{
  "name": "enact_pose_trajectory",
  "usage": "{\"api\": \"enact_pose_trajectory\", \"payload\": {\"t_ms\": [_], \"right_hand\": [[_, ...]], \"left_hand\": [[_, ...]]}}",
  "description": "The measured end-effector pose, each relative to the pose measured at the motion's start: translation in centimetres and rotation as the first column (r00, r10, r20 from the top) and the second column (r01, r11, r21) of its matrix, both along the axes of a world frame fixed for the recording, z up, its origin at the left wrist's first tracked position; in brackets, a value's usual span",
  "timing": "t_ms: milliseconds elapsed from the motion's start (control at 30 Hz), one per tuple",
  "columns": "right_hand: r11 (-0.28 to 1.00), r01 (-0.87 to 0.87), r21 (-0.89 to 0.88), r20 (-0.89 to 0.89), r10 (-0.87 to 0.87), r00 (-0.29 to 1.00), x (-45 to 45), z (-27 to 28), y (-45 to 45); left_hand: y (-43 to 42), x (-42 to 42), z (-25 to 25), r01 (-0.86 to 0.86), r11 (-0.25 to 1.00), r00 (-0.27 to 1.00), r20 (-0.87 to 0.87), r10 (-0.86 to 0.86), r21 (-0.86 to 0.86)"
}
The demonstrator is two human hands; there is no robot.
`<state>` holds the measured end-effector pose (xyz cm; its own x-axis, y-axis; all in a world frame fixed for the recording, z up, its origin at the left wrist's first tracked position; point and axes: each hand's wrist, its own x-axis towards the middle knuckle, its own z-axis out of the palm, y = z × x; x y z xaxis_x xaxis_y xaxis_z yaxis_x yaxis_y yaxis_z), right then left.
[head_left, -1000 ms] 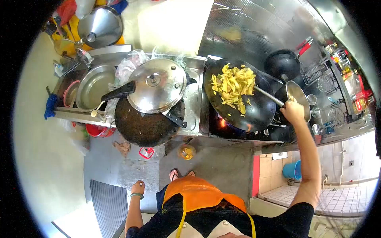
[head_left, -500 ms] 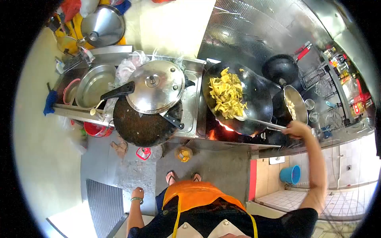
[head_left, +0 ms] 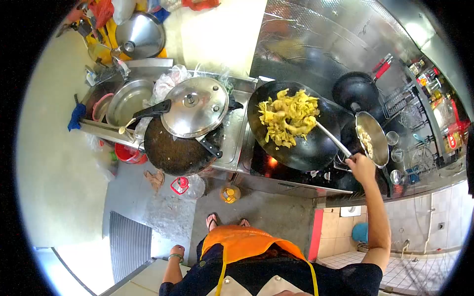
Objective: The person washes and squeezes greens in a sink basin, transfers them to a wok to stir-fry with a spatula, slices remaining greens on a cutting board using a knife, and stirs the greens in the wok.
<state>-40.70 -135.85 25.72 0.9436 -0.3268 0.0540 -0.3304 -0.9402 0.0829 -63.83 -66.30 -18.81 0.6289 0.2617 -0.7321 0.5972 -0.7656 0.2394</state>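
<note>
My right hand point(head_left: 362, 167) is wrapped round the metal handle of a wok spatula point(head_left: 333, 139). Its working end is hidden in yellow-green chopped vegetables point(head_left: 289, 118), which look like pickled greens. They lie in a large black wok point(head_left: 308, 153) over a burner, with an orange flame glowing at its near side. Down by my side, away from the counter, my left hand point(head_left: 177, 251) hangs with its fingers curled in and nothing visible in them.
Right of the wok stand a pan with pale pieces point(head_left: 377, 143) and a black frying pan point(head_left: 354, 91). A lidded pressure cooker point(head_left: 195, 111) and a knife point(head_left: 211, 148) rest on a round chopping board point(head_left: 163, 153). Bottles point(head_left: 229, 194) stand on the floor.
The wok spatula's end has moved from the near edge of the vegetables up into them, and the heap has shifted toward the wok's middle. My left hand has dropped slightly lower in view.
</note>
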Motion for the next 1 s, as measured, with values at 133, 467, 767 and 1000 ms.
{"api": "enact_pose_trajectory", "payload": {"t_ms": [133,467,767,1000], "right_hand": [[0.949,-0.095,-0.299,0.175,0.152,0.973,-0.1,-0.1,0.4],[0.867,-0.099,0.488,0.053,0.084,0.995,-0.9,-1.2,3.0],[0.979,-0.195,-0.061,-0.295,0.169,0.940,-5.0,-1.1,7.7],[0.987,-0.160,-0.004,-0.220,0.155,0.963,-2.3,-1.7,7.8]], "left_hand": [[-0.1,2.5,-1.8,0.091,0.996,0.994,0.061,-0.092,0.026],[0.3,8.2,0.9,0.086,0.995,0.970,0.225,-0.094,0.043],[4.1,4.7,-5.1,0.200,0.978,0.978,-0.063,-0.197,0.056],[3.3,9.5,-2.8,0.205,0.979,0.978,0.040,-0.205,0.011]]}}
